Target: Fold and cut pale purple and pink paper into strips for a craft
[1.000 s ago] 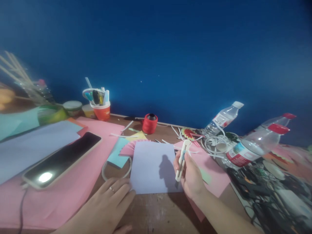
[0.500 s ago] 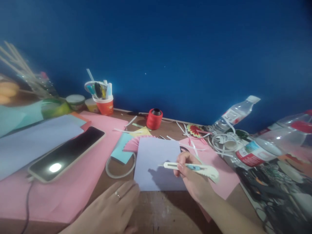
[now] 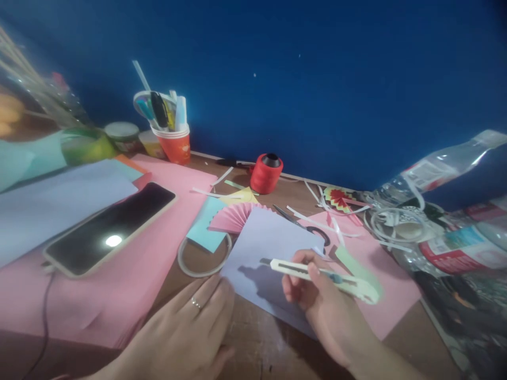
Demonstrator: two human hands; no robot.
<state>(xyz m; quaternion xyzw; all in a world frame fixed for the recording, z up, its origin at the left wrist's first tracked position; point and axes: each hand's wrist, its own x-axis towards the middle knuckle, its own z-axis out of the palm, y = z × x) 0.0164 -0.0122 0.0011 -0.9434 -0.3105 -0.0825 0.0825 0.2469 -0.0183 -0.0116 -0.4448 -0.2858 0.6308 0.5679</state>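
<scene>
My right hand [image 3: 317, 293] grips a white utility knife [image 3: 312, 272], its blade pointing left above a pale lavender sheet of paper [image 3: 261, 243]. The sheet lies askew on the brown table, and the knife casts a shadow on it. My left hand [image 3: 190, 311], with a ring on one finger, rests on the table, its fingertips at the sheet's lower left corner. Behind the sheet are a pleated pink paper fan [image 3: 233, 217] and a light blue paper piece [image 3: 208, 227]. Scissors [image 3: 317, 230] lie partly hidden at the sheet's right edge.
A phone [image 3: 111, 227] rests on pink paper [image 3: 99, 311] at left. Behind stand a red cup [image 3: 174, 145] of pens and a red spool [image 3: 266, 174]. A clear tape ring [image 3: 184, 261] lies near my left hand. Paper strips and plastic bottles [image 3: 451, 163] crowd the right.
The lavender sheet has turned clockwise, baring the scissors behind it. More of the knife's blade shows now. The view has shifted, and my left fingers remain by the sheet's corner.
</scene>
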